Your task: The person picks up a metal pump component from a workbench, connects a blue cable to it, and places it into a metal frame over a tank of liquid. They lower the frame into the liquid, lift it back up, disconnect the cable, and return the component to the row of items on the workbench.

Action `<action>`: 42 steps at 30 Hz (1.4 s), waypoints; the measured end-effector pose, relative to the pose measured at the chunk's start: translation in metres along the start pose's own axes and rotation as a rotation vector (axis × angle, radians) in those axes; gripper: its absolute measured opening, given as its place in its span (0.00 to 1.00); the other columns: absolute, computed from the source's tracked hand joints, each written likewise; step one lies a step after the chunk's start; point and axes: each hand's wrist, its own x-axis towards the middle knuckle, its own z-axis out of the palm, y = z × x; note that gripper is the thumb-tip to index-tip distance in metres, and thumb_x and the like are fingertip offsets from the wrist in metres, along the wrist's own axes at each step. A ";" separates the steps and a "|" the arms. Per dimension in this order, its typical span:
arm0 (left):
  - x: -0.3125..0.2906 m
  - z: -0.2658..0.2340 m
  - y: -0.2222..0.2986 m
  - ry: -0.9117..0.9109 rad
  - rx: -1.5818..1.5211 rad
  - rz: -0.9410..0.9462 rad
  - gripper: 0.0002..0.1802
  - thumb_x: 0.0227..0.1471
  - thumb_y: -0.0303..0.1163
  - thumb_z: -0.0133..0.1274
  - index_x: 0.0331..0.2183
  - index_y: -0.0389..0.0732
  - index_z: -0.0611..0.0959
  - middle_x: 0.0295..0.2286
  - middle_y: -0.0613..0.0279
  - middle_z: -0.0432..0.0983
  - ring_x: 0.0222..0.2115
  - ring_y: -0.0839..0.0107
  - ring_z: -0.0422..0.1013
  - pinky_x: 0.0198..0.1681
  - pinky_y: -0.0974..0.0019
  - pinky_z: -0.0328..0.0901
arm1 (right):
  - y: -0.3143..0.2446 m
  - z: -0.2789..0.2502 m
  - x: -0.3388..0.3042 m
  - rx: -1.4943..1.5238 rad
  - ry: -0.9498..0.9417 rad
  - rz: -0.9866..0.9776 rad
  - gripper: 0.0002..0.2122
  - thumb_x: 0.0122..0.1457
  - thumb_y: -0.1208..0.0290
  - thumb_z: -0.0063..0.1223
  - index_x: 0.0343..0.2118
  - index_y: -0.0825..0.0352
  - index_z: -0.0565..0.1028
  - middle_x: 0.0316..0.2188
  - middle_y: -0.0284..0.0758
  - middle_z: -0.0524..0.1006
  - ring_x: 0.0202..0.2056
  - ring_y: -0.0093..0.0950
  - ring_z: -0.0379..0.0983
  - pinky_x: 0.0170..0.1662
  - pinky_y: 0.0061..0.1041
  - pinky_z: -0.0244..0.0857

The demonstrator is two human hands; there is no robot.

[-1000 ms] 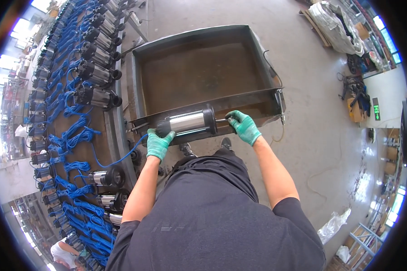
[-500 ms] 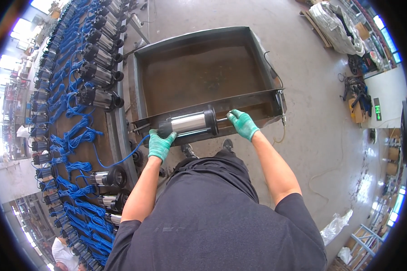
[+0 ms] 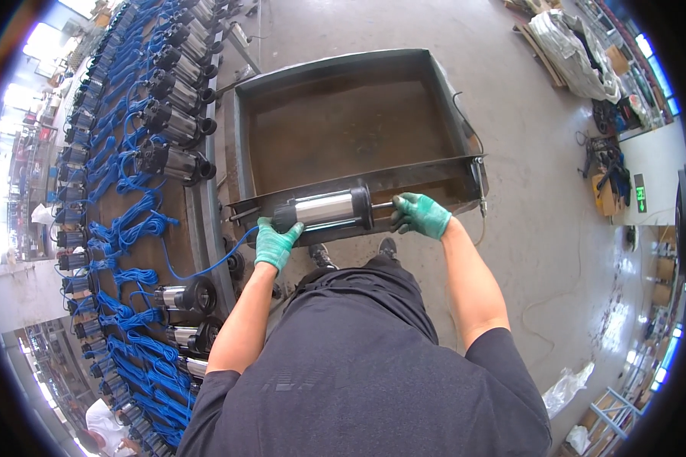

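Observation:
A submersible pump motor (image 3: 325, 209), with a shiny steel body and black ends, lies across the black front ledge of a metal tank (image 3: 244, 145). My left hand (image 3: 275, 242), in a green glove, is wrapped round its left end, close to where a blue cable (image 3: 206, 273) leaves it. From the motor's right end sticks a thin metal shaft (image 3: 382, 205). The gloved fingers of my right hand (image 3: 423, 215) are curled round the tip of that shaft, hiding it.
Brown, murky water (image 3: 343, 129) fills the tank. To my left, a long bench (image 3: 206, 228) carries rows of similar pumps (image 3: 177, 162) and coiled blue cables (image 3: 141, 221). A hose (image 3: 482, 228) hangs at the tank's right corner. A wrapped bundle (image 3: 572, 53) stands far right. Another person (image 3: 105, 426) shows at lower left.
My right hand has turned, and its fingers are now curled more tightly at the shaft's tip. The left hand keeps its hold on the motor. The whole view has shifted slightly.

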 end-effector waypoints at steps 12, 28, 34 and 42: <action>0.000 -0.001 0.001 -0.016 0.019 -0.031 0.38 0.44 0.41 0.74 0.48 0.30 0.71 0.40 0.46 0.81 0.40 0.58 0.77 0.47 0.60 0.70 | 0.021 0.010 0.021 0.036 0.156 -0.083 0.26 0.69 0.45 0.45 0.47 0.69 0.75 0.14 0.25 0.63 0.13 0.19 0.58 0.16 0.23 0.54; -0.002 0.001 0.012 -0.007 0.001 -0.033 0.36 0.44 0.40 0.73 0.46 0.30 0.72 0.39 0.47 0.81 0.39 0.59 0.78 0.47 0.60 0.70 | 0.011 0.013 0.041 -0.898 0.434 -0.046 0.28 0.72 0.50 0.34 0.37 0.71 0.80 0.29 0.49 0.81 0.36 0.51 0.77 0.47 0.46 0.66; 0.001 0.000 -0.006 0.016 -0.083 -0.022 0.35 0.44 0.39 0.74 0.44 0.31 0.72 0.37 0.48 0.81 0.38 0.61 0.78 0.46 0.60 0.71 | 0.009 0.021 0.024 -0.042 0.233 0.010 0.14 0.71 0.56 0.46 0.43 0.63 0.71 0.23 0.29 0.70 0.21 0.22 0.65 0.23 0.25 0.60; -0.010 0.001 0.009 -0.003 -0.052 -0.037 0.37 0.42 0.41 0.74 0.45 0.32 0.72 0.36 0.49 0.82 0.37 0.59 0.79 0.44 0.59 0.72 | 0.011 -0.020 0.013 -0.588 0.053 -0.176 0.19 0.63 0.57 0.61 0.42 0.73 0.76 0.28 0.35 0.78 0.29 0.24 0.77 0.32 0.27 0.72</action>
